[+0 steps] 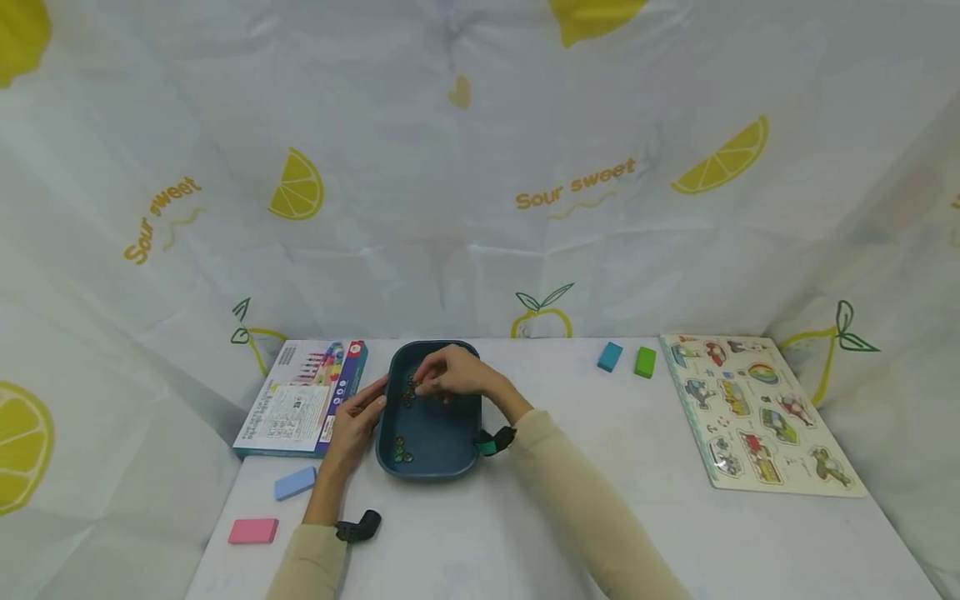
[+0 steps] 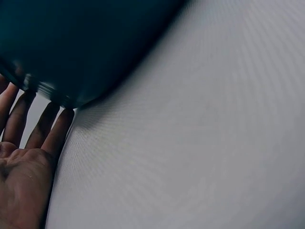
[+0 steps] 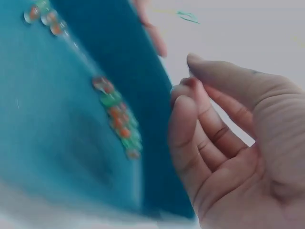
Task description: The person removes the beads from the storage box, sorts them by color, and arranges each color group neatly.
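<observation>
A dark teal tray (image 1: 442, 457) with raised walls lies on the table, its bottom holding two small groups of glass beads (image 3: 121, 121) in green and orange. Against the tray's left outer wall rests my left hand (image 1: 358, 423); its fairly straight fingers (image 2: 59, 126) touch the wall in the left wrist view. Over the tray's upper part is my right hand (image 1: 453, 372), close above the upper bead group (image 1: 408, 392). Its thumb and curled fingertips pinch a small reddish glass bead (image 3: 191, 82), mostly hidden between them. The lower bead group (image 1: 402, 450) lies near the left wall.
Left of the tray lies a printed box (image 1: 296, 408), with a light blue block (image 1: 295, 483) and a pink block (image 1: 253, 531) nearer me. To the right are a blue block (image 1: 610, 357), a green block (image 1: 645, 362) and a picture puzzle board (image 1: 757, 417). A patterned curtain (image 1: 420, 208) hangs behind.
</observation>
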Demonstrator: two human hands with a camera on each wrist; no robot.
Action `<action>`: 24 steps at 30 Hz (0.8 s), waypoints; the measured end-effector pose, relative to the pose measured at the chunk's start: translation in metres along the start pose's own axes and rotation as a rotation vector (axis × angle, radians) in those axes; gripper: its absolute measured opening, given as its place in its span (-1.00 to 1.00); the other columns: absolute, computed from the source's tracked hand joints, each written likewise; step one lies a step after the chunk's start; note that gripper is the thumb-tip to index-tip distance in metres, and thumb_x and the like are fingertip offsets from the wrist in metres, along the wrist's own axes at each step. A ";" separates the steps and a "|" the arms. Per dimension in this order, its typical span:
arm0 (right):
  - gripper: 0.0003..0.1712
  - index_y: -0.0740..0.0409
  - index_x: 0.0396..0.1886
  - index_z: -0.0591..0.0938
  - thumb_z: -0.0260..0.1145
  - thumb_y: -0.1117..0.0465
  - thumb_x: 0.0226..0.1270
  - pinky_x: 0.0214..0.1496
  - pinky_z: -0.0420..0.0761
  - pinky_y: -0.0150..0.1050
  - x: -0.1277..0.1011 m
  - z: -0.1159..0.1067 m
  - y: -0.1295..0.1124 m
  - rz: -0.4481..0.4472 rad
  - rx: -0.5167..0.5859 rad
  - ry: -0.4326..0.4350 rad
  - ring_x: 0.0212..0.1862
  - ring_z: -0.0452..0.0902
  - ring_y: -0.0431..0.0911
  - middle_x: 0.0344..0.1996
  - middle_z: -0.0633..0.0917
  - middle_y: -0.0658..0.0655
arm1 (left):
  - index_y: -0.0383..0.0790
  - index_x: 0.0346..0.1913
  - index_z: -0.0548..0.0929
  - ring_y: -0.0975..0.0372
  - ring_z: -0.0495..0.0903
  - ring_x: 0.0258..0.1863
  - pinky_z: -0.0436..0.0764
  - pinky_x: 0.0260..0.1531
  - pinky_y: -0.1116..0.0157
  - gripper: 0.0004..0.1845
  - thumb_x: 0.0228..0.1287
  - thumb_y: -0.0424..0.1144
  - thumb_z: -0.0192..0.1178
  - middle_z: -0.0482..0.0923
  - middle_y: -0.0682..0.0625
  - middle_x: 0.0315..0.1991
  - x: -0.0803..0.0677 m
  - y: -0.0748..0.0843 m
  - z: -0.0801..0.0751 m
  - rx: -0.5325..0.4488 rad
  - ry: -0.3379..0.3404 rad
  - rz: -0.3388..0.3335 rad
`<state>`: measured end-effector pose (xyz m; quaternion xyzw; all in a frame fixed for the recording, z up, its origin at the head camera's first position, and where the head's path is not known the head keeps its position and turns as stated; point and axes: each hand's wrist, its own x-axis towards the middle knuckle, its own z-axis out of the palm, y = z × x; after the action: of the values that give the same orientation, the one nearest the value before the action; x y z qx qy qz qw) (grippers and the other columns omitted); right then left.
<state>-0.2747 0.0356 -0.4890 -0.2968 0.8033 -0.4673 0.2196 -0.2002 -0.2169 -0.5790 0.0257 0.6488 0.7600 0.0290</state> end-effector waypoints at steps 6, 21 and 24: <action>-0.72 0.16 0.04 0.78 0.48 0.15 0.43 -0.19 0.79 0.29 -0.043 -0.038 0.017 -0.011 0.039 0.072 -0.27 0.73 0.28 -0.21 0.81 0.37 | -0.40 0.51 0.44 0.46 0.67 0.26 0.64 0.29 0.47 -0.46 0.58 -0.31 0.19 0.71 0.20 0.30 0.000 -0.004 0.000 -0.009 0.019 0.005; -0.86 0.15 -0.13 0.82 0.50 0.27 0.35 -0.38 0.54 -0.44 -0.137 -0.039 0.094 0.123 -0.112 0.204 -0.42 0.50 -0.26 -0.32 0.80 0.09 | -0.37 0.51 0.44 0.46 0.67 0.27 0.64 0.29 0.46 -0.46 0.59 -0.28 0.19 0.63 0.02 0.42 0.000 -0.002 -0.002 0.005 0.008 0.009; -0.86 0.16 -0.14 0.82 0.51 0.28 0.33 -0.37 0.52 -0.45 -0.139 -0.036 0.095 0.097 -0.129 0.224 -0.43 0.48 -0.26 -0.41 0.75 0.08 | -0.37 0.51 0.45 0.46 0.66 0.28 0.64 0.30 0.46 -0.46 0.59 -0.27 0.20 0.61 -0.02 0.43 0.001 -0.001 -0.001 0.011 0.006 0.014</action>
<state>-0.2224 0.1896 -0.5458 -0.2171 0.8647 -0.4335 0.1314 -0.2013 -0.2175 -0.5803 0.0281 0.6530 0.7565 0.0218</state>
